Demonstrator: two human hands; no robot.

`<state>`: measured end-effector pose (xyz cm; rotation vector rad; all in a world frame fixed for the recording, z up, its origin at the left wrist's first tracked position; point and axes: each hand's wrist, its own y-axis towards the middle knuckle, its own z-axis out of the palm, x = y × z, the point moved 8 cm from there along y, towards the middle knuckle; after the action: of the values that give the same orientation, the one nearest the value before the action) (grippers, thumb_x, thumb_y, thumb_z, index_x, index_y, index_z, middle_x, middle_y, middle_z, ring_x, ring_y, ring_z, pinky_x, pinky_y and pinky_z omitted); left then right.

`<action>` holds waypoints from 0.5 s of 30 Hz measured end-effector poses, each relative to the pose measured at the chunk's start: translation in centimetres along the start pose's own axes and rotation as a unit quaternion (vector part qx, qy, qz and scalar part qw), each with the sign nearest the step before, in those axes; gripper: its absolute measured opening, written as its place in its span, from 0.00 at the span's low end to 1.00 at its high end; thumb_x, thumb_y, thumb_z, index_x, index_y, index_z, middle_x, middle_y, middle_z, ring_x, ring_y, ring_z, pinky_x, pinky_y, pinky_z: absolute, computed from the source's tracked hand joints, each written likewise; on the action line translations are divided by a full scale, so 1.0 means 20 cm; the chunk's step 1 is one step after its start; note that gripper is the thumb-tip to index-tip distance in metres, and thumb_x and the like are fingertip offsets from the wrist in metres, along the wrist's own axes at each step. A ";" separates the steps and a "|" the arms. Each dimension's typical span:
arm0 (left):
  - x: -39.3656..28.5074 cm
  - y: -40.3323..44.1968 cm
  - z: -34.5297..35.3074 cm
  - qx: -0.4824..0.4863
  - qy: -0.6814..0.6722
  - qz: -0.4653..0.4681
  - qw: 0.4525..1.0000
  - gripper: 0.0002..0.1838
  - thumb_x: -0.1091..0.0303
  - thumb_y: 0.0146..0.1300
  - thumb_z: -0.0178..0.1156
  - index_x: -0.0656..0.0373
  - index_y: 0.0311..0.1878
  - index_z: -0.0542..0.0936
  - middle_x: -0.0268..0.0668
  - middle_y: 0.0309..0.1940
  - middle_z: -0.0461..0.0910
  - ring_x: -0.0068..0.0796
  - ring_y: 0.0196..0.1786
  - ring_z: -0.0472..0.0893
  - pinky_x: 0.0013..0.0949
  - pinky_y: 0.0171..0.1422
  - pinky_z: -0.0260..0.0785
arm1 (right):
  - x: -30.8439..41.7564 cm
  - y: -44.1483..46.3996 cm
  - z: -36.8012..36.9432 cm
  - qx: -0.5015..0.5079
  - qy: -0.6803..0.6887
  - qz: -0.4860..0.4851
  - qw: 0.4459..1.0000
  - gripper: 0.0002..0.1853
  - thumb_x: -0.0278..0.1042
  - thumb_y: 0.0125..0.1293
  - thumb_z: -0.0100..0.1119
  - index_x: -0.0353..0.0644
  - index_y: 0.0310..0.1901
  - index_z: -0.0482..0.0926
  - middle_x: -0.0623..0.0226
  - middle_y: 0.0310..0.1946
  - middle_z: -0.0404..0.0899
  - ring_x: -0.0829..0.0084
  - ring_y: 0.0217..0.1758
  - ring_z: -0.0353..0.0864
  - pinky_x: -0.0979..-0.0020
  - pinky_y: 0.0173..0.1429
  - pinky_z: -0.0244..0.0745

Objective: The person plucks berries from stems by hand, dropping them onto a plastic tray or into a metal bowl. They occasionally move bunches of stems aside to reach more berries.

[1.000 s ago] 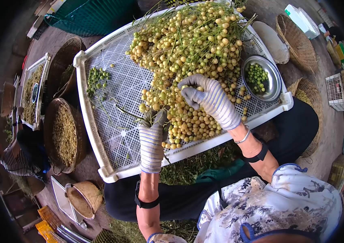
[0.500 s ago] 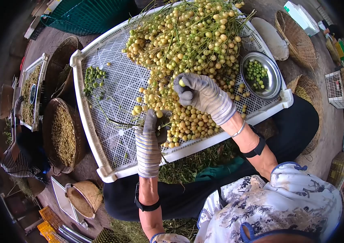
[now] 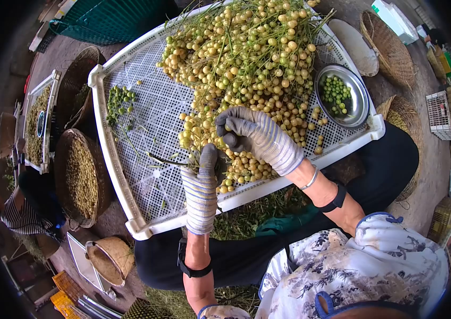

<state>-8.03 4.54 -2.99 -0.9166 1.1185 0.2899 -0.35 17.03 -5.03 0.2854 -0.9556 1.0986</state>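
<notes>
Both my hands wear grey-fingered, striped knit gloves over the near part of a white perforated tray (image 3: 145,186). My left hand (image 3: 203,173) is closed around a fruit stem (image 3: 164,159), whose cut end sticks out to the left. Close above it, my right hand (image 3: 249,133) is pinched on a small round fruit (image 3: 228,127), mostly hidden by the fingers. Beyond the hands lies a big heap of yellow fruit on green stems (image 3: 246,58). Loose yellow fruit (image 3: 249,167) lies under and beside my right hand.
A metal bowl (image 3: 364,109) with green fruit sits at the tray's right. Small green fruit clusters (image 3: 120,101) lie at its left. Baskets stand around, one with yellow fruit (image 3: 81,178). Another person (image 3: 23,215) sits at far left beside a second tray (image 3: 54,90).
My right hand has moved left and down, closer to my left hand, with the fruit still in its pinch. My left hand has shifted slightly, still holding the stem.
</notes>
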 end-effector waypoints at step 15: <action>-0.05 0.01 -0.03 0.001 0.132 0.139 0.982 0.12 0.63 0.71 0.56 0.62 0.45 0.82 0.25 0.21 0.74 0.11 0.22 0.68 0.18 0.26 0.59 | 0.24 -0.01 -0.05 -0.028 -0.269 -0.089 0.959 0.14 0.40 0.72 0.56 0.36 0.39 0.81 0.74 0.26 0.79 0.86 0.23 0.71 0.83 0.26 0.67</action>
<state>-8.93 4.49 -2.23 -0.8121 1.4953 0.4035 0.91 20.61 -1.92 0.6335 -1.4106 0.8376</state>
